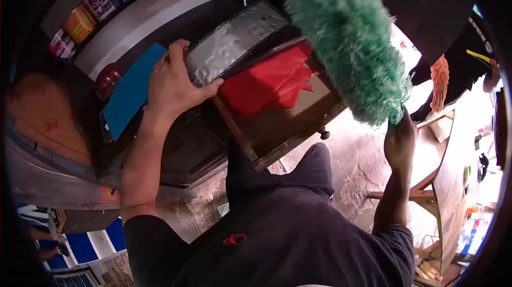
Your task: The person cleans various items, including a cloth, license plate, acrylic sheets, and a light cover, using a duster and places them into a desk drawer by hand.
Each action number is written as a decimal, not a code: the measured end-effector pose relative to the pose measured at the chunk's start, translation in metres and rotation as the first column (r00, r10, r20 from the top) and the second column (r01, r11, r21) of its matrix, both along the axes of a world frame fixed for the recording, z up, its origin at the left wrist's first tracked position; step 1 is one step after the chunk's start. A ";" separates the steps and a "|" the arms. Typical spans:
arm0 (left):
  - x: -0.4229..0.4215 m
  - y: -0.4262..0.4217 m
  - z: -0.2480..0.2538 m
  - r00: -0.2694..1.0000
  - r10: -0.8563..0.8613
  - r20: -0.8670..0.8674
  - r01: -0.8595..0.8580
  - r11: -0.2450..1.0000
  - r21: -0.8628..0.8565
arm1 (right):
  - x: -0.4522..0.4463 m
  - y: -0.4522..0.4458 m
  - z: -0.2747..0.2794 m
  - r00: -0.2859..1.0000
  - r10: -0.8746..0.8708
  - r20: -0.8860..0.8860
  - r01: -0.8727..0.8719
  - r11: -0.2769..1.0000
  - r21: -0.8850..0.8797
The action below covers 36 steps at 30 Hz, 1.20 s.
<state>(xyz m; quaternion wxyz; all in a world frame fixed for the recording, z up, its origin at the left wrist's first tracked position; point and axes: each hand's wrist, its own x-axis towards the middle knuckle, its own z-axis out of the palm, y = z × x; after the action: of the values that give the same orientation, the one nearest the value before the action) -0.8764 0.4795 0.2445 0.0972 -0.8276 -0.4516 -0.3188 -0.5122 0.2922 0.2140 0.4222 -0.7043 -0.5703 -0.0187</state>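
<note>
My left hand (173, 81) grips the near end of a silver, crinkled rectangular panel with a black border (232, 41), fingers on one side and thumb on the other. The panel's exact kind I cannot make out. My right hand (400, 140) is closed around the base of a fluffy green duster (346, 36), raised at the upper right. Beside my left wrist lies a flat blue sheet or folder (133, 92). Below the panel, an open wooden drawer (298, 121) holds a crumpled red sheet (266, 84).
A dark red rounded object (108, 80) stands behind the blue sheet. Colourful packs (101, 4) line a shelf at the upper left. A drawer knob (324, 133) sticks out before my legs. Rightward are an orange fluffy strip (439, 84), a person's dark clothing and a wooden table (456, 180).
</note>
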 end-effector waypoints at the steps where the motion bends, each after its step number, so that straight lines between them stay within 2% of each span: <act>1: 0.004 -0.005 -0.005 1.000 -0.015 -0.006 0.015 1.000 -0.023 | 0.017 -0.006 -0.014 0.988 -0.062 -0.139 0.062 0.998 -0.004; 2: 0.013 -0.012 -0.011 0.999 -0.046 -0.006 0.045 0.998 -0.053 | 0.026 -0.010 -0.017 0.996 -0.030 -0.085 0.037 0.996 0.086; 4: 0.030 -0.023 -0.022 0.993 -0.099 0.069 0.115 0.953 -0.280 | 0.041 -0.016 -0.035 0.981 -0.018 -0.192 0.059 0.975 0.213; 5: 0.041 -0.027 -0.028 0.991 -0.118 0.070 0.133 0.945 -0.298 | 0.041 -0.021 -0.040 0.931 -0.040 -0.362 0.123 0.970 0.209; 7: 0.068 -0.031 -0.039 0.986 -0.164 0.022 0.157 0.893 -0.422 | 0.036 -0.023 -0.040 0.876 -0.046 -0.481 0.171 0.961 0.219; 8: 0.080 -0.027 -0.051 0.979 -0.202 0.016 0.193 0.907 -0.374 | 0.038 -0.023 -0.048 0.867 -0.055 -0.495 0.204 0.946 0.253; 9: 0.092 -0.025 -0.058 0.978 -0.207 0.016 0.198 0.906 -0.374 | 0.037 -0.024 -0.050 0.867 -0.059 -0.495 0.209 0.945 0.253; 11: 0.116 -0.020 -0.069 0.961 -0.193 -0.198 0.070 0.861 -0.503 | 0.035 -0.027 -0.052 0.827 -0.137 -0.545 0.286 0.937 0.198; 12: 0.125 -0.016 -0.076 0.962 -0.194 -0.194 0.073 0.863 -0.500 | 0.035 -0.028 -0.055 0.819 -0.145 -0.555 0.305 0.929 0.208; 13: 0.134 -0.012 -0.083 0.939 -0.217 -0.267 0.051 0.854 -0.518 | 0.037 -0.031 -0.058 0.821 -0.144 -0.553 0.305 0.929 0.210; 14: 0.140 -0.009 -0.091 0.910 -0.241 -0.338 0.025 0.844 -0.536 | 0.042 -0.038 -0.062 0.799 -0.175 -0.576 0.303 0.944 0.132; 15: 0.145 -0.007 -0.099 0.911 -0.239 -0.336 0.023 0.843 -0.538 | 0.045 -0.043 -0.065 0.776 -0.208 -0.596 0.296 0.954 0.053; 20: 0.157 -0.001 -0.140 0.844 -0.402 -0.355 0.106 0.773 -0.625 | 0.053 -0.049 -0.085 0.784 -0.212 -0.584 0.266 0.964 0.008; 21: 0.157 0.000 -0.146 0.846 -0.398 -0.354 0.101 0.772 -0.627 | 0.049 -0.047 -0.086 0.746 -0.212 -0.631 0.286 0.958 0.016; 23: 0.157 -0.001 -0.148 0.827 -0.494 -0.268 0.164 0.668 -0.725 | 0.044 -0.043 -0.086 0.708 -0.201 -0.677 0.298 0.954 0.028; 24: 0.156 0.001 -0.147 0.827 -0.494 -0.269 0.161 0.666 -0.728 | 0.045 -0.042 -0.088 0.705 -0.203 -0.680 0.297 0.955 0.024; 26: 0.151 0.005 -0.141 0.816 -0.526 -0.241 0.235 0.682 -0.692 | 0.045 -0.040 -0.096 0.743 -0.198 -0.639 0.300 0.952 0.053; 29: 0.146 0.007 -0.133 0.849 -0.496 -0.184 0.249 0.681 -0.689 | 0.056 -0.047 -0.109 0.721 -0.212 -0.660 0.286 0.958 0.005; 31: 0.127 -0.001 -0.113 0.866 -0.498 0.035 0.437 0.721 -0.538 | 0.058 -0.049 -0.116 0.656 -0.243 -0.714 0.363 0.932 0.016; 32: 0.117 -0.005 -0.100 0.889 -0.443 0.118 0.441 0.754 -0.487 | 0.061 -0.051 -0.117 0.588 -0.224 -0.777 0.372 0.928 0.014; 33: 0.106 -0.006 -0.086 0.893 -0.401 0.206 0.451 0.783 -0.429 | 0.091 -0.062 -0.139 0.589 -0.209 -0.781 0.300 0.953 -0.028; 34: 0.088 -0.001 -0.074 0.896 -0.357 0.264 0.432 0.837 -0.337 | 0.084 -0.057 -0.133 0.593 -0.167 -0.788 0.310 0.950 0.032; 35: 0.069 0.006 -0.064 0.886 -0.330 0.327 0.415 0.877 -0.241 | 0.084 -0.056 -0.128 0.596 -0.124 -0.793 0.248 0.968 0.035; 36: 0.045 0.016 -0.053 0.915 -0.282 0.288 0.310 0.949 -0.054 | 0.078 -0.052 -0.127 0.558 -0.205 -0.804 0.374 0.927 0.023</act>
<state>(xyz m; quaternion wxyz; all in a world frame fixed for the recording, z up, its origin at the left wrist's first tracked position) -0.8313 0.4951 0.1912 -0.0572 -0.8375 -0.3454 -0.4196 -0.4344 0.2404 0.0872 0.6861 -0.6798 -0.1963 0.1692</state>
